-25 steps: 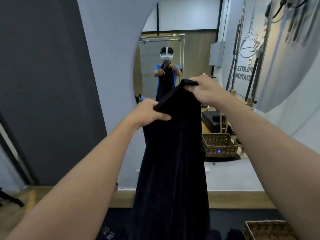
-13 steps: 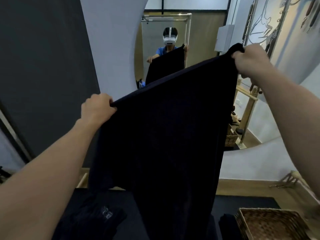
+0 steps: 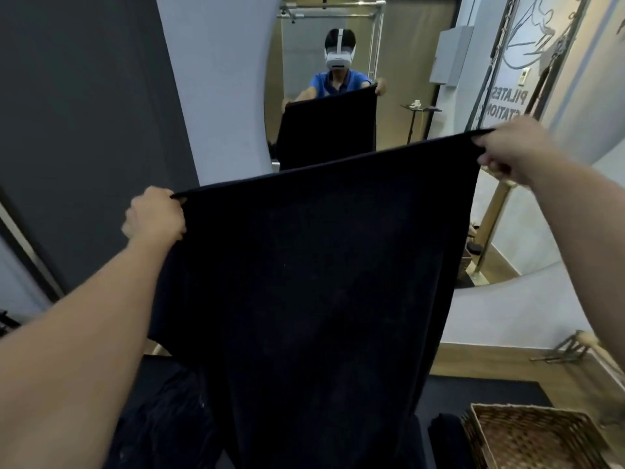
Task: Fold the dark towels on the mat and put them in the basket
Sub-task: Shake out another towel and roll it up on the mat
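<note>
Head view: my left hand (image 3: 154,214) and right hand (image 3: 507,154), spread wide, each grip a top corner of the dark towel (image 3: 314,282), which hangs flat above the mat (image 3: 490,394), probably to square it before folding. The wicker basket (image 3: 534,434) sits lower right. A second ago my hands were close together, the towel bunched narrow.

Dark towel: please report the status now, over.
Left hand grips top left corner, right hand top right. Dark towel hangs spread, unfolded. Basket at lower right, nothing blocking it.
</note>
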`<state>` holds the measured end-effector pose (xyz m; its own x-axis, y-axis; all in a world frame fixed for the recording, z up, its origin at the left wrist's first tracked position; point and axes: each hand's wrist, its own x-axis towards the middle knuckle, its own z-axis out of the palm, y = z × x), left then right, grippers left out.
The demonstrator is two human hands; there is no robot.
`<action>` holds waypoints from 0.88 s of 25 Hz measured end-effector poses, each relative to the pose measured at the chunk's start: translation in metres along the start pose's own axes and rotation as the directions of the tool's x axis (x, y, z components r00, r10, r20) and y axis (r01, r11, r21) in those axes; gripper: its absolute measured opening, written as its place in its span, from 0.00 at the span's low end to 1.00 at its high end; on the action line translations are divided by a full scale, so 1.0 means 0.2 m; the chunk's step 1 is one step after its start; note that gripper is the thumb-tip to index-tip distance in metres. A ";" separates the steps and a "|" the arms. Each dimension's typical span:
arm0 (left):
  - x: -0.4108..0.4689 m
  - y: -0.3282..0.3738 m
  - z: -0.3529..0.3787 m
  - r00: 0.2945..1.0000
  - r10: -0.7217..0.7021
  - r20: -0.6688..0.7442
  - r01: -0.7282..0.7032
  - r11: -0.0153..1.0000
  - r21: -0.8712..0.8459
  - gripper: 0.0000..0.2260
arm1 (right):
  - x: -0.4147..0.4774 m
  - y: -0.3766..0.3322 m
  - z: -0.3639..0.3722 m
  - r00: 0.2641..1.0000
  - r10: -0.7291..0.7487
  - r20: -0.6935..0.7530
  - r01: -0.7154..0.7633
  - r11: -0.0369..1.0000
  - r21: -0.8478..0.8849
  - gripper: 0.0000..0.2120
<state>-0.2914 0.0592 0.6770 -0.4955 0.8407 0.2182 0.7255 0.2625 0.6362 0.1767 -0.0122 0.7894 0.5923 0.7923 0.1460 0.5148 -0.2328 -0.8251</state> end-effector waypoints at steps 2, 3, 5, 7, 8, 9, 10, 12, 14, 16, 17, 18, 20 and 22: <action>0.05 0.00 0.13 0.984 -0.138 0.115 0.173 0.902 -0.396 0.13 | 0.03 0.01 0.13 0.970 0.172 0.169 -0.217 0.927 0.306 0.15; 0.08 0.00 0.18 0.980 -0.155 0.123 0.196 0.829 -0.523 0.12 | 0.05 0.02 0.20 0.951 0.203 0.231 -0.288 0.851 0.438 0.17; 0.16 0.04 0.25 0.987 -0.151 0.049 0.145 0.728 -0.671 0.12 | 0.11 0.04 0.31 0.948 0.202 0.247 -0.317 0.683 0.658 0.19; 0.24 0.10 0.30 0.987 -0.154 -0.037 0.066 0.613 -0.788 0.11 | 0.17 0.05 0.42 0.963 0.182 0.197 -0.266 0.545 0.795 0.18; 0.29 0.14 0.33 0.984 -0.173 -0.043 0.053 0.516 -0.855 0.11 | 0.20 0.04 0.48 0.970 0.185 0.158 -0.233 0.517 0.824 0.16; 0.34 0.19 0.34 0.981 -0.192 -0.025 0.057 0.409 -0.911 0.11 | 0.22 0.03 0.52 0.971 0.201 0.130 -0.214 0.483 0.849 0.15; 0.37 0.25 0.35 0.977 -0.214 0.016 0.081 0.297 -0.952 0.10 | 0.25 0.03 0.56 0.968 0.226 0.107 -0.201 0.453 0.869 0.15; 0.46 0.37 0.34 0.956 -0.247 0.159 0.176 0.045 -0.983 0.09 | 0.31 0.02 0.62 0.949 0.307 0.073 -0.198 0.397 0.896 0.15; 0.56 0.44 0.33 0.915 -0.232 0.331 0.287 -0.203 -0.936 0.10 | 0.37 0.03 0.66 0.922 0.383 0.060 -0.204 0.348 0.915 0.13; 0.66 0.47 0.33 0.886 -0.165 0.433 0.377 -0.289 -0.880 0.08 | 0.43 0.01 0.70 0.910 0.409 0.064 -0.201 0.300 0.932 0.17; 0.72 0.48 0.34 0.884 -0.129 0.449 0.402 -0.280 -0.872 0.07 | 0.47 -0.02 0.72 0.918 0.392 0.062 -0.179 0.270 0.946 0.19; 0.77 0.51 0.34 0.890 -0.093 0.447 0.412 -0.258 -0.874 0.07 | 0.50 -0.07 0.73 0.932 0.357 0.054 -0.150 0.248 0.957 0.20; 0.88 0.60 0.31 0.911 -0.030 0.411 0.396 -0.219 -0.892 0.09 | 0.58 -0.18 0.73 0.962 0.274 0.008 -0.065 0.200 0.978 0.20; 0.97 0.73 0.24 0.933 0.031 0.360 0.358 -0.200 -0.912 0.08 | 0.65 -0.33 0.69 0.976 0.216 -0.041 0.003 0.177 0.984 0.20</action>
<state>-0.2592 0.2820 0.7764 -0.2679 0.9625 -0.0430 -0.7584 -0.1831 0.6255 0.1344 0.1843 0.7866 0.7146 0.6994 -0.0132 -0.5176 0.5160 -0.6825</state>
